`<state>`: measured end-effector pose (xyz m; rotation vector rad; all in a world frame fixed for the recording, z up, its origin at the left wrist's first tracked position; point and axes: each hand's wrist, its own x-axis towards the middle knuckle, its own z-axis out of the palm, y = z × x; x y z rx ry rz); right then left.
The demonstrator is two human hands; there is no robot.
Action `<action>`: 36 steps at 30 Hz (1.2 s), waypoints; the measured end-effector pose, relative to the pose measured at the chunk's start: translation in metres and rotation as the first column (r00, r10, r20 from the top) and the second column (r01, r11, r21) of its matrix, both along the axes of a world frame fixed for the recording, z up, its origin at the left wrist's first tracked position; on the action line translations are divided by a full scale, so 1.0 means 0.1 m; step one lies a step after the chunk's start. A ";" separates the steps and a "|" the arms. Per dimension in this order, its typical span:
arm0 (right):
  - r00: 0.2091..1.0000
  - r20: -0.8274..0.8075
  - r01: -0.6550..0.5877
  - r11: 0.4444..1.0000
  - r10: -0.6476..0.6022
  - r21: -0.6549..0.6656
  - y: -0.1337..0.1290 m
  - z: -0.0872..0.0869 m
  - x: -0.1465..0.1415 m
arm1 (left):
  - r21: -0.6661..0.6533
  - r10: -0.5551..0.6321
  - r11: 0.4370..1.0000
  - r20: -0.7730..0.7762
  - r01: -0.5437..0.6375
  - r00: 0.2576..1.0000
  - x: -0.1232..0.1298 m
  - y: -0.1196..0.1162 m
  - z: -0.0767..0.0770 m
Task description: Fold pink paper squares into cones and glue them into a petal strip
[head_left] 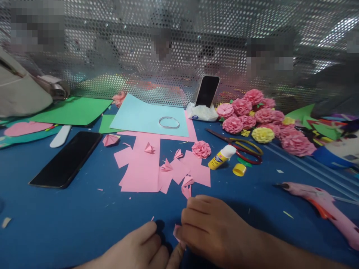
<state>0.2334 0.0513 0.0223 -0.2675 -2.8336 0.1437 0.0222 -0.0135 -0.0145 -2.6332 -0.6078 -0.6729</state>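
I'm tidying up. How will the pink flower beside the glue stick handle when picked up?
The pink flower is probably light, being ruffled paper. Its thin folds would likely crush if squeezed. Its rounded outline might let it roll if nudged.

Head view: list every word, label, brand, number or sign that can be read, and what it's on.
No text can be read with certainty.
Yellow glue stick: printed label, too small and blurred to read.
White packet: small blue mark, too blurred to read.
No other lettering can be made out.
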 end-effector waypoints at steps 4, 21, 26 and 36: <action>1.000 0.020 -0.010 1.000 0.010 -0.002 -0.01 0.01 0.02 | 0.004 -0.013 1.000 -0.038 0.014 0.999 -0.01 0.00 -0.14; 0.993 0.121 0.007 0.997 0.003 -0.081 0.06 0.48 0.15 | -0.029 0.000 1.000 -0.099 -0.003 0.995 -0.06 -0.04 0.11; 0.769 -0.423 0.514 0.857 -0.479 -0.038 0.40 0.83 0.41 | -0.009 0.006 1.000 -0.065 -0.007 0.998 -0.02 -0.03 0.13; 0.848 0.265 0.520 0.620 -0.459 -0.588 1.07 0.72 0.84 | -0.001 0.030 1.000 -0.074 -0.030 0.997 -0.05 -0.04 0.16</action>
